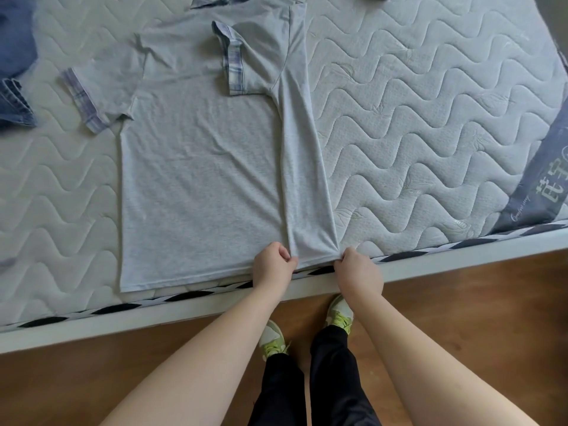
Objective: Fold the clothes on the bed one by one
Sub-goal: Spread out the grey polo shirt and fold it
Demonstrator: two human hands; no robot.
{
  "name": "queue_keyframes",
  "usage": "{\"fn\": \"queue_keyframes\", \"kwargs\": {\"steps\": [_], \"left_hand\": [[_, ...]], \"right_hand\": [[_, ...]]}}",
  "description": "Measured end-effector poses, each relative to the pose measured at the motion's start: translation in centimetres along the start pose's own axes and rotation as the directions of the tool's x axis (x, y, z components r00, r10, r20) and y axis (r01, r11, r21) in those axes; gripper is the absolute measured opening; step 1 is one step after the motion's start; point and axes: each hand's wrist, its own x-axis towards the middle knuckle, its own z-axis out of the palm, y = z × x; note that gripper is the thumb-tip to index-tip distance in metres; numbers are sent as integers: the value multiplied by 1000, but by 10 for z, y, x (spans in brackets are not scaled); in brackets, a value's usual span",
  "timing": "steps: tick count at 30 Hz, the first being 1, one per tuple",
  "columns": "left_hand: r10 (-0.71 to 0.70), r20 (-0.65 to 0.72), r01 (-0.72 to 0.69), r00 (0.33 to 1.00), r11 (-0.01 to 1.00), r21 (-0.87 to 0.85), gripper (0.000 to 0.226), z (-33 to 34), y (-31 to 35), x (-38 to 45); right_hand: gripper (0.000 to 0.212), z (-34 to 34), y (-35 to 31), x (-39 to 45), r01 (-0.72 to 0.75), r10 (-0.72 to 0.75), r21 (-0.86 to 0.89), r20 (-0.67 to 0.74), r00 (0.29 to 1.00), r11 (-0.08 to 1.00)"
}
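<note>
Grey T-shirt [196, 179] flat on mattress [430, 133], right third folded over. Left hand [273, 261] and right hand [356, 265] pinching near hem of folded panel. Risk: uneven tugging skews crease, drags hem off near bed edge.

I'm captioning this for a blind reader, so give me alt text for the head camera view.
A person's left hand and right hand pinch the bottom hem of a grey T-shirt lying flat on a quilted mattress, its right side already folded inward. Denim clothing lies at the far left.
</note>
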Motion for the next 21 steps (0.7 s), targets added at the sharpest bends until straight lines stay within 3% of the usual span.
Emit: {"fn": "queue_keyframes", "kwargs": {"steps": [4, 6, 14, 20, 21], "left_hand": [[2, 41, -5, 999, 998, 61, 23, -13, 7, 12], [9, 10, -9, 1000, 1000, 30, 25, -20, 14, 20], [16, -86, -36, 996, 971, -237, 18, -58, 47, 80], [52, -214, -108, 975, 960, -258, 5, -100, 67, 161], [63, -232, -125, 971, 957, -263, 13, -110, 74, 177]], "right_hand": [[26, -26, 4, 9, 18, -22, 21, 200, 980, 1000], [24, -41, 6, 15, 24, -25, 9, 228, 973, 1000], [31, -81, -42, 40, 164, -165, 151, -5, 986, 975], [46, -84, -93, 70, 350, -334, 139, -128, 934, 926], [48, -83, -101, 75, 361, -340, 144, -148, 929, 922]]}}
